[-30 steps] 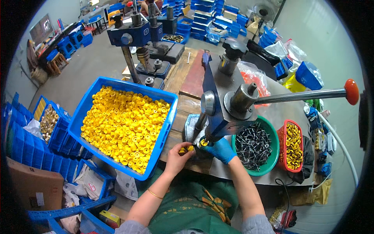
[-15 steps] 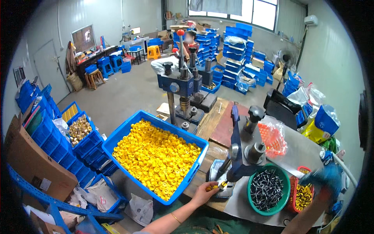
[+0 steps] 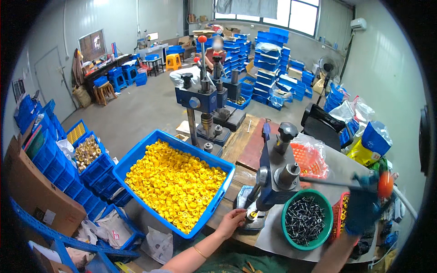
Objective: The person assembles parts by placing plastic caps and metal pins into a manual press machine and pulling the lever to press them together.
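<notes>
My left hand point(image 3: 231, 223) is at the base of the near hand press point(image 3: 283, 175). Its fingers are pinched at a small yellow ring-shaped cap point(image 3: 253, 214), which sits under the press head; the fingertips partly hide it. Over on the right, my right hand point(image 3: 363, 207), in a dark teal glove, is blurred. It appears closed round the press lever point(image 3: 330, 183), just inside the orange-red knob point(image 3: 385, 184). A large blue crate point(image 3: 119, 166) full of yellow caps point(image 3: 175, 182) stands left of my left hand.
A green bowl point(image 3: 284, 223) of dark metal pins point(image 3: 308, 220) and a red basket point(image 3: 336, 223) with yellow pieces stand between press and glove. Another press point(image 3: 195, 98) is behind the crate. Blue crates point(image 3: 98, 166) are stacked at left. A person point(image 3: 214, 57) sits farther back.
The lever and its orange-red knob have come into view beside my gloved right hand, which has shifted slightly. My left hand stays at the press base. The whole view has shifted a little.
</notes>
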A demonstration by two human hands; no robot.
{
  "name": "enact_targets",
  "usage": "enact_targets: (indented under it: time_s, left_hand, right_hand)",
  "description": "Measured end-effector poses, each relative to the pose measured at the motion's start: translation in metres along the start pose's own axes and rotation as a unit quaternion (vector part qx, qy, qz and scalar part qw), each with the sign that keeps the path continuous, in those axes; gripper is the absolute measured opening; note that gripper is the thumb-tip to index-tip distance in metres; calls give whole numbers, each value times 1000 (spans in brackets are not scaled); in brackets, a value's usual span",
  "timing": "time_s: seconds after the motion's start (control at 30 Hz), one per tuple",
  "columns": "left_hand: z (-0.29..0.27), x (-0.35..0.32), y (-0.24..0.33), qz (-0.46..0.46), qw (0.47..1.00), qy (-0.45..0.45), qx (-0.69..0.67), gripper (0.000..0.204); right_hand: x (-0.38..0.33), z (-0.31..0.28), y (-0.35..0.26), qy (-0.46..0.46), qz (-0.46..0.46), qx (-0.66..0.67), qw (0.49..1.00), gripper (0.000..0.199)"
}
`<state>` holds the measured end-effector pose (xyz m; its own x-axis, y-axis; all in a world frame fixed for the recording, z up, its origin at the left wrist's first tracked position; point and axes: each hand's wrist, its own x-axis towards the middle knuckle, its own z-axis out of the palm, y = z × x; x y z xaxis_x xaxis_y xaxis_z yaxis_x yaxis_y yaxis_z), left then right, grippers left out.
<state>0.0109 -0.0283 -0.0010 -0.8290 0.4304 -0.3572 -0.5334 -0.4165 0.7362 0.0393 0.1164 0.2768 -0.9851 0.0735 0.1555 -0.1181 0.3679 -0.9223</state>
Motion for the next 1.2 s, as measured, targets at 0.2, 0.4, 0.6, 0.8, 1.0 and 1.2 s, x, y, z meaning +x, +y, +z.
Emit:
enact_targets:
  time_s: [0.2, 0.4, 0.6, 0.8, 1.0, 1.2]
  left_hand:
    - [17, -1, 3, -14, 999, -27, -14, 26]
    - [18, 6, 4, -9, 998, -48, 47, 27]
    - [32, 20, -8, 142, 940, -27, 310, 24]
    - [46, 16, -1, 309, 827, -64, 465, 24]
    - [51, 16, -7, 345, 805, -73, 477, 18]
    - [47, 17, -8, 357, 807, -60, 466, 17]
  right_hand:
    - [-42, 0, 196, -67, 45, -250, 965, 15]
    - [-54, 60, 274, 9, -15, -255, 967, 17]
    - [20, -33, 327, 282, -135, -198, 929, 20]
    - [71, -113, 304, 280, -23, -422, 862, 38]
    - [78, -128, 362, 328, 6, -482, 812, 37]
    - [77, -116, 323, 260, 83, -461, 844, 45]
